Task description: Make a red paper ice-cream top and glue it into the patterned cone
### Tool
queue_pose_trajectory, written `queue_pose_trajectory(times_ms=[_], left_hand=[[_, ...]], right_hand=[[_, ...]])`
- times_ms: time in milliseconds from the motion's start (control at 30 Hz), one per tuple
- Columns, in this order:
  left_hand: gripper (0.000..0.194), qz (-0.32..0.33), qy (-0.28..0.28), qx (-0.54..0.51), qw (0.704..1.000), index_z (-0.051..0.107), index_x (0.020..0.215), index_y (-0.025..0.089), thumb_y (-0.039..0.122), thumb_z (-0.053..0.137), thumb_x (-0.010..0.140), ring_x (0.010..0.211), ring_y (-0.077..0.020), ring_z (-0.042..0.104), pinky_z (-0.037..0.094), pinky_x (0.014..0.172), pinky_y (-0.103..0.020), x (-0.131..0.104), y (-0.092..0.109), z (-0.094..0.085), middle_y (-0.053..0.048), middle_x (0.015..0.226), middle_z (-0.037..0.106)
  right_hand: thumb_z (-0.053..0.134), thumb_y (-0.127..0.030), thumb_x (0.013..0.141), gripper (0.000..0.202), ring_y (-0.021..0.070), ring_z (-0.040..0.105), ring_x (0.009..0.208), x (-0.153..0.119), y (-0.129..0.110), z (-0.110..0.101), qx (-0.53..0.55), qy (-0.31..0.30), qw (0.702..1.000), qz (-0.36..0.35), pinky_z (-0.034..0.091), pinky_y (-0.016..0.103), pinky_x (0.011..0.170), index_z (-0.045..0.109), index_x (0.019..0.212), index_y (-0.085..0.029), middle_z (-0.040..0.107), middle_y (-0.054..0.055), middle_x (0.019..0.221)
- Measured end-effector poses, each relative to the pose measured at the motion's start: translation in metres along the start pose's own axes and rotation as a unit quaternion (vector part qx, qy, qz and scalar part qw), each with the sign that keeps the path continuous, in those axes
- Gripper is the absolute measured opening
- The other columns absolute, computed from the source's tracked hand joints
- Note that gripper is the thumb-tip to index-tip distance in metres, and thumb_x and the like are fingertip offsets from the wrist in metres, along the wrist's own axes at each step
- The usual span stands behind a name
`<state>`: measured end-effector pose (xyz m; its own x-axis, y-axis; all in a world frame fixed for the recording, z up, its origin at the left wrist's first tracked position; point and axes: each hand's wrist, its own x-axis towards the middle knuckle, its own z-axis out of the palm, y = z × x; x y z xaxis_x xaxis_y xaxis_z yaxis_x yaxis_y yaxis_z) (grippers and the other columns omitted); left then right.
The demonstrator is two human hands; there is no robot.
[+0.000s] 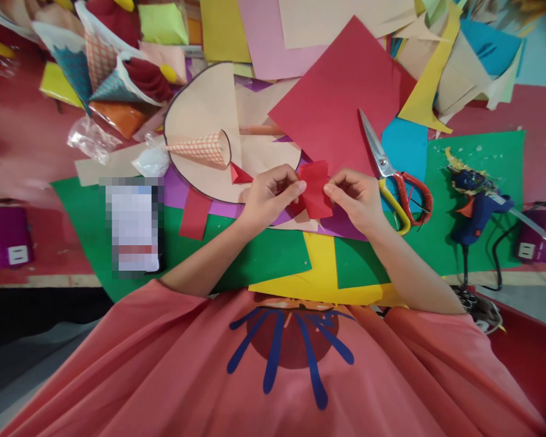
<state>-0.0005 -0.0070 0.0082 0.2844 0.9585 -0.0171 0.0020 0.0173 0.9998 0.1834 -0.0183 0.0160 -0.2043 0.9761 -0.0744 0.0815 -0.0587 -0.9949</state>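
A small red paper piece [316, 189] is held up between my two hands. My left hand [275, 193] pinches its left edge between thumb and fingers. On the opposite edge, my right hand [355, 197] grips it the same way. Below lies a beige paper shape [200, 109] with a dark outline, carrying a small checked paper cone [204, 149] and a folded red scrap [240, 175]. Scissors [386, 164] with red and yellow handles rest partly open beside my right hand. A large red paper sheet [341, 91] lies just beyond.
A blue glue gun [475, 218] with its cord sits on green sheet [495, 164] at the right. On the left are a phone [134, 227] and a red strip [195, 212]. Finished-looking paper cones [113, 73] and coloured scraps [468, 67] crowd the back.
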Motion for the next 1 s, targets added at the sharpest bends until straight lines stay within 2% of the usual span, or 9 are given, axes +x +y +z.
queue_pose_trajectory(times_ms=[167, 333, 467, 667, 867, 1000], left_hand=[[0.045, 0.021, 0.013, 0.000, 1.000, 0.047, 0.065, 0.020, 0.059, 0.066, 0.077, 0.049, -0.0067, 0.044, 0.036, 0.047, -0.023, 0.0016, -0.0035, -0.0001, 0.004, 0.056, 0.049], [0.039, 0.030, 0.019, 0.023, 0.999, 0.044, 0.063, 0.020, 0.046, 0.067, 0.079, 0.052, -0.0069, 0.038, 0.032, 0.048, -0.023, 0.0018, -0.0042, -0.0017, 0.004, 0.058, 0.041], [0.032, 0.048, 0.022, 0.019, 0.998, 0.046, 0.065, 0.019, 0.038, 0.066, 0.080, 0.053, -0.0063, 0.039, 0.033, 0.050, -0.022, 0.0024, -0.0045, -0.0028, 0.004, 0.061, 0.043], [0.034, 0.084, 0.041, 0.036, 0.995, 0.045, 0.063, 0.018, 0.037, 0.063, 0.083, 0.052, -0.0057, 0.040, 0.031, 0.048, -0.021, 0.0009, -0.0068, -0.0030, 0.004, 0.058, 0.042], [0.026, 0.074, 0.062, 0.027, 0.995, 0.050, 0.060, 0.018, 0.026, 0.060, 0.082, 0.049, -0.0050, 0.040, 0.030, 0.046, -0.020, -0.0016, -0.0062, -0.0021, 0.004, 0.054, 0.045], [0.030, 0.074, 0.067, 0.014, 0.995, 0.052, 0.057, 0.018, 0.030, 0.060, 0.083, 0.047, -0.0053, 0.041, 0.032, 0.045, -0.020, -0.0019, -0.0043, -0.0018, 0.004, 0.052, 0.046]], right_hand=[[0.068, -0.044, 0.081, 0.031, 0.0075, 0.046, 0.055, -0.0002, -0.0011, 0.0001, -0.002, -0.010, 1.000, -0.003, 0.039, 0.024, 0.055, 0.056, 0.068, -0.019, 0.053, -0.005, 0.061], [0.070, -0.042, 0.079, 0.031, 0.0077, 0.047, 0.055, -0.0006, 0.0005, -0.0004, -0.011, -0.046, 0.999, 0.007, 0.038, 0.024, 0.055, 0.055, 0.066, -0.019, 0.054, -0.004, 0.060], [0.071, -0.040, 0.079, 0.029, 0.0079, 0.049, 0.056, -0.0007, 0.0019, -0.0011, -0.009, -0.061, 0.998, 0.007, 0.038, 0.024, 0.055, 0.056, 0.066, -0.018, 0.057, -0.004, 0.060], [0.072, -0.030, 0.079, 0.023, 0.0069, 0.052, 0.055, -0.0015, 0.0021, -0.0005, 0.018, -0.079, 0.997, 0.009, 0.039, 0.022, 0.055, 0.058, 0.068, -0.018, 0.059, -0.005, 0.060], [0.073, -0.033, 0.079, 0.025, 0.0075, 0.051, 0.053, -0.0021, 0.0017, 0.0000, 0.016, -0.095, 0.995, 0.012, 0.039, 0.023, 0.054, 0.057, 0.067, -0.018, 0.058, -0.005, 0.056], [0.072, -0.035, 0.079, 0.026, 0.0074, 0.050, 0.052, -0.0026, 0.0011, 0.0002, 0.008, -0.109, 0.994, 0.008, 0.038, 0.022, 0.052, 0.056, 0.067, -0.018, 0.059, -0.005, 0.055]])
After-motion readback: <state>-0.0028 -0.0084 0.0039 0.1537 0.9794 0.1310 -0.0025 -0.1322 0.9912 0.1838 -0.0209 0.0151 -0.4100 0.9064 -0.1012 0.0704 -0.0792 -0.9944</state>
